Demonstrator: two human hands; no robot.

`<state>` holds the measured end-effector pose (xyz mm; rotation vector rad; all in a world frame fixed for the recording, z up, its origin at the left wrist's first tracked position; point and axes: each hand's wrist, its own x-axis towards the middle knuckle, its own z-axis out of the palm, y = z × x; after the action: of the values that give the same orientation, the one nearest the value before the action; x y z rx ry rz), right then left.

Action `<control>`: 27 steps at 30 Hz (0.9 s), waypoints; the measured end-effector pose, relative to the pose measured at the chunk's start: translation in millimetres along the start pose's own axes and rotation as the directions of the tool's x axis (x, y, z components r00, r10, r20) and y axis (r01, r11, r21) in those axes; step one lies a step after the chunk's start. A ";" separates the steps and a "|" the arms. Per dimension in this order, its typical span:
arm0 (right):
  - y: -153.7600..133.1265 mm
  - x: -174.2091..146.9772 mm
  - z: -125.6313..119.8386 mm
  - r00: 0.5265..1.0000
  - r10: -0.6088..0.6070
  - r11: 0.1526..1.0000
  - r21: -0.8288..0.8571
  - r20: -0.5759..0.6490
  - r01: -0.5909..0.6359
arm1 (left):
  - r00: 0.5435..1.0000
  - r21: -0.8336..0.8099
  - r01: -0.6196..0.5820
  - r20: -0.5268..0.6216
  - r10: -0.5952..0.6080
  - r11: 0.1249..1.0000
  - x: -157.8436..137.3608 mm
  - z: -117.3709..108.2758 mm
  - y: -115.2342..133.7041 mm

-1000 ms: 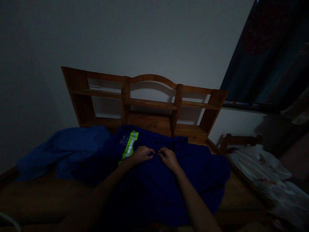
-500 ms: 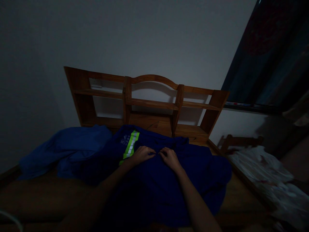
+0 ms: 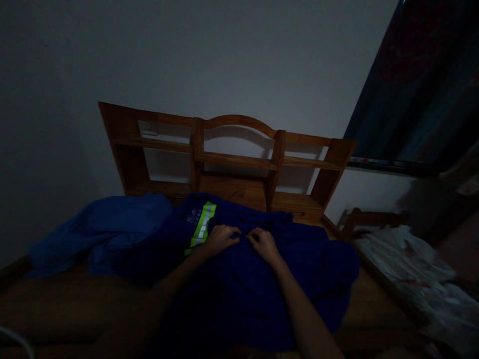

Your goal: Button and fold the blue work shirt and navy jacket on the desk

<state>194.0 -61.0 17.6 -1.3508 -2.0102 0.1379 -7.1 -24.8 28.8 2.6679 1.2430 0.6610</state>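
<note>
A dark blue work jacket (image 3: 243, 279) lies spread out before me, with a yellow-green and silver reflective stripe (image 3: 203, 224) and small pale print on its left part. Over the middle of the jacket, my left hand (image 3: 222, 239) is bent, a small gap showing between its thumb and forefinger. Close on its right, my right hand (image 3: 264, 245) has thumb and fingertips drawn together at the jacket's cloth. The two hands do not touch each other. Dim light hides the small details of the cloth between them.
A lighter blue garment (image 3: 119, 219) lies crumpled on the left. Behind stands a wooden headboard with shelves (image 3: 235, 159) against the wall. White plastic bags (image 3: 407, 254) sit to the right, near a wooden chair back (image 3: 374, 219). A dark curtain (image 3: 411, 89) hangs at upper right.
My left thumb and forefinger have parted slightly, and that hand has shifted a touch. The right hand and the jacket look almost the same.
</note>
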 end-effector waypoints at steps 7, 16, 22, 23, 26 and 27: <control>-4.0 -0.3 -2.8 0.999 0.017 1.000 -0.019 -0.031 -0.018 | 1.000 -0.007 0.002 -0.015 -0.002 1.000 1.1 -4.3 2.6; -8.0 -2.3 -5.6 0.997 0.053 0.996 -0.071 -0.058 -0.057 | 0.992 -0.101 -0.118 0.032 0.121 0.988 -0.3 -5.3 -2.8; -5.3 -2.1 -3.3 0.997 0.061 0.995 -0.079 -0.055 -0.065 | 0.982 -0.132 -0.184 0.028 0.189 0.974 -0.8 -4.1 -5.6; -4.7 -2.0 -2.9 0.997 0.057 0.995 -0.077 -0.055 -0.061 | 0.981 -0.133 -0.188 0.025 0.193 0.973 -1.0 -4.2 -5.5; -3.8 -2.1 -2.5 0.998 0.048 0.997 -0.064 -0.048 -0.051 | 0.982 -0.126 -0.181 0.023 0.185 0.975 -1.5 -5.4 -3.1; -3.8 -2.2 -2.6 0.998 0.047 0.997 -0.062 -0.046 -0.050 | 0.983 -0.122 -0.174 0.028 0.179 0.977 -1.7 -6.2 -1.9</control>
<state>193.0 -65.4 20.1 -1.4306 -1.9602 0.0667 -12.1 -25.3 33.2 2.6986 0.9328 0.6802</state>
